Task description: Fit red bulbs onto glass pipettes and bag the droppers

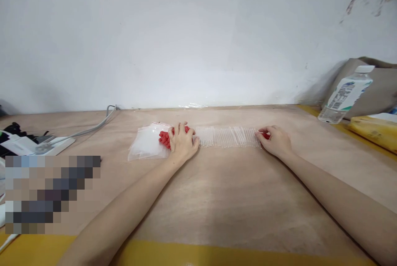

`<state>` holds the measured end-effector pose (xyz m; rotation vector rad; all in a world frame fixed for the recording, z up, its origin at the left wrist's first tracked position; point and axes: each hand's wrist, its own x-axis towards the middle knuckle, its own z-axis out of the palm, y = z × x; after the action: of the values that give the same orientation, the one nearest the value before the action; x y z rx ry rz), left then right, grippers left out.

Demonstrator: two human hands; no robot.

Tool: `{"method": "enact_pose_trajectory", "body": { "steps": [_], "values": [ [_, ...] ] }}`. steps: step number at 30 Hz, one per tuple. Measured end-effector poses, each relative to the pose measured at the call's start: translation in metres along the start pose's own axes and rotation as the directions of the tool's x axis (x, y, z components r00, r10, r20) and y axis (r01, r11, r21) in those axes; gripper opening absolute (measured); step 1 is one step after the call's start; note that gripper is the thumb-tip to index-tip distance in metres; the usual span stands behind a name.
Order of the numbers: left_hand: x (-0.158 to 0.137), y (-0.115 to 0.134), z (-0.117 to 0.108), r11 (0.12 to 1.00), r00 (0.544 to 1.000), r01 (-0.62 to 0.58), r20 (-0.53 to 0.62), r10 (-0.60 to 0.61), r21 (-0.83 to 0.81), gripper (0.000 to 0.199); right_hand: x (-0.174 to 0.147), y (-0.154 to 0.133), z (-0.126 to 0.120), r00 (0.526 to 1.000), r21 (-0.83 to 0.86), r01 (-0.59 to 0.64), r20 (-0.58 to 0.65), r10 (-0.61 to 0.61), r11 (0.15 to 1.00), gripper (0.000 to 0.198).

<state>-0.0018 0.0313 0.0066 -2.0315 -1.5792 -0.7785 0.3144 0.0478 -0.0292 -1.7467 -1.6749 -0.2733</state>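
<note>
It looks like a plain workroom, exact kind unclear: a wood table (pixel 217 200) edged with yellow tape (pixel 186 253), set against a stained white wall (pixel 186 34), bears cables (pixel 93 128), a bottle (pixel 345 94), bags (pixel 148 143) and clear tubes (pixel 229 136).

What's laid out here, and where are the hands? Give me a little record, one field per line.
Surface: wooden surface
Middle: row of clear slender pieces
Left hand: over red pieces, near the row's left end
Right hand: at the row's right end, red showing by its fingers
Beside red pieces: clear flat bags
Far right: bottle, yellow packet
</note>
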Motion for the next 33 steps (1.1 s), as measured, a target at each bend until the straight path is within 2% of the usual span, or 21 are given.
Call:
{"method": "enact_pose_trajectory", "body": {
  "steps": [4, 7, 10, 14, 21, 23, 27, 33],
  "values": [
    [0.016, 0.001, 0.01, 0.991, 0.989, 0.11, 0.089, -0.116, 0.073, 0.027, 0.0, 0.002, 0.004, 0.999, -0.004, -0.021, -0.031, 0.021, 1.0, 0.029],
    [0.027, 0.004, 0.017, 0.977, 0.966, 0.159, 0.181, -0.185, 0.145, 0.034, 0.001, 0.002, 0.006, 0.998, -0.025, -0.059, -0.008, 0.059, 0.998, 0.029],
    [0.034, 0.006, 0.02, 0.964, 0.947, 0.159, 0.244, -0.21, 0.214, 0.039, 0.002, 0.0, 0.004, 0.993, -0.071, -0.107, 0.039, 0.11, 0.992, 0.028],
    [0.038, 0.009, 0.022, 0.959, 0.934, 0.146, 0.287, -0.215, 0.244, 0.039, 0.002, -0.003, 0.001, 0.989, -0.093, -0.106, 0.093, 0.115, 0.99, 0.026],
    [0.045, 0.015, 0.021, 0.945, 0.882, 0.205, 0.371, -0.291, 0.255, 0.04, 0.002, -0.003, 0.0, 0.991, -0.087, -0.094, 0.092, 0.102, 0.992, 0.024],
    [0.045, 0.017, 0.021, 0.946, 0.878, 0.212, 0.378, -0.294, 0.244, 0.042, 0.001, -0.003, 0.0, 0.993, -0.082, -0.084, 0.074, 0.09, 0.993, 0.023],
    [0.044, 0.02, 0.023, 0.957, 0.905, 0.205, 0.334, -0.264, 0.203, 0.047, 0.0, -0.003, 0.0, 0.997, -0.052, -0.063, 0.036, 0.065, 0.997, 0.023],
    [0.044, 0.019, 0.027, 0.951, 0.897, 0.227, 0.334, -0.288, 0.21, 0.039, -0.001, -0.002, 0.0, 0.998, -0.044, -0.051, 0.021, 0.052, 0.998, 0.024]
  ]
}}
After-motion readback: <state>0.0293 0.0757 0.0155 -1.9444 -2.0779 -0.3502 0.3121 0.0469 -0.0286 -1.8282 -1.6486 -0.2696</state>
